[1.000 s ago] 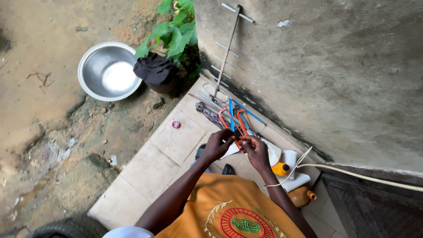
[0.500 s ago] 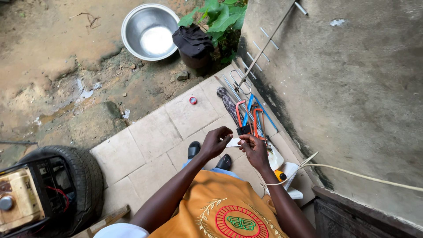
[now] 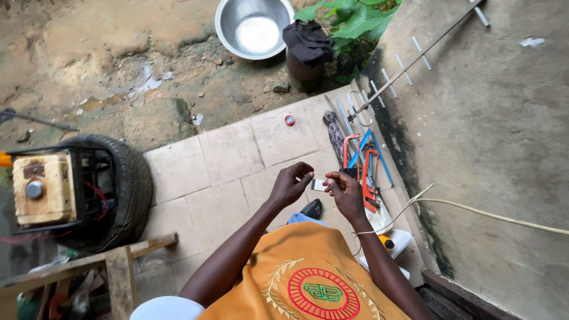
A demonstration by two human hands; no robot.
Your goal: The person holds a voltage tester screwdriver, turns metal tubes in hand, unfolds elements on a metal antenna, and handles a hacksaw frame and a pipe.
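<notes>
Swung left since the earlier frames: view now takes in more of the yard on that side, so the tyre (image 3: 121, 189) w/ the yellowish generator (image 3: 44, 189) in its black frame sits fully in shot, and a wooden bench edge (image 3: 112, 261) shows bottom left. Steel bowl (image 3: 255, 26) has slid to the top edge; hands sit near mid-frame, about as before.

Left hand (image 3: 290, 185) and right hand (image 3: 345, 192) are still held close together above the tiled floor (image 3: 231, 154), w/ a small white piece (image 3: 319, 185) between them. Left fingers (image 3: 305, 172) curl in and pinch one end of it; right fingers (image 3: 335, 181) are closed on the other end. What the piece is – can't tell, too small. Grip looks the same as half a sec ago.

Just beyond the hands, along the foot of the grey wall (image 3: 492, 148), lie hacksaws w/ red and blue frames (image 3: 364, 163), touching one another in a loose pile. A folded umbrella (image 3: 335, 133) lies beside them. A metal antenna rod (image 3: 415, 59) leans up the wall. Small red cap (image 3: 289, 120) sits alone on a tile, well apart from the hands. White cable (image 3: 486, 210) runs from the right edge toward the right wrist. Dark cloth over a stump-like post (image 3: 307, 44) stands next to the bowl, green leaves (image 3: 349, 18) behind. Orange shirt (image 3: 314, 272) fills the bottom; a dark shoe (image 3: 312, 208) shows below the hands.
</notes>
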